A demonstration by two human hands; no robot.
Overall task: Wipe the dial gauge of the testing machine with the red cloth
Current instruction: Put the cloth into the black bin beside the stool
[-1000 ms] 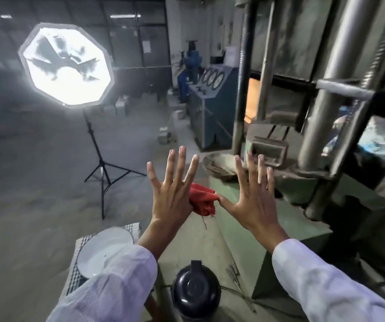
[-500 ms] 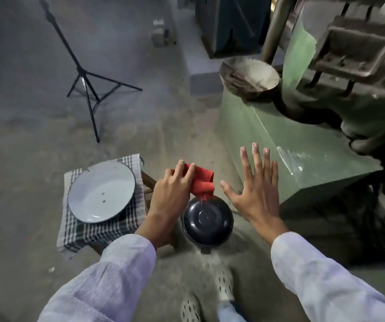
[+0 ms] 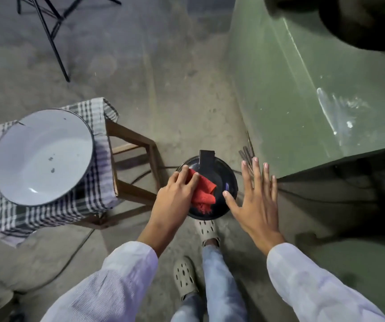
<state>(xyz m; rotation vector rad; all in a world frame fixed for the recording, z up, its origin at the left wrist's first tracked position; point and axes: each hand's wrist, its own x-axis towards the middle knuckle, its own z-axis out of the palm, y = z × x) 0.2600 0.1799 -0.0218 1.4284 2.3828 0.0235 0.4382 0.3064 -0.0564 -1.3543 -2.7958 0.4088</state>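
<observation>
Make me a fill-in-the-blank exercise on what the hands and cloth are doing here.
1. The red cloth is held by the ____ hand.
2. The right hand is ____, with fingers spread and nothing in it.
3. The cloth lies over a round ____-coloured object.
4. The white basin sits on a ____ cloth spread over the stool.

Missing words: left; open; black; checked

Left hand (image 3: 175, 196) palm-down, fingers bunched; right hand (image 3: 255, 201) flat, fingers spread
</observation>
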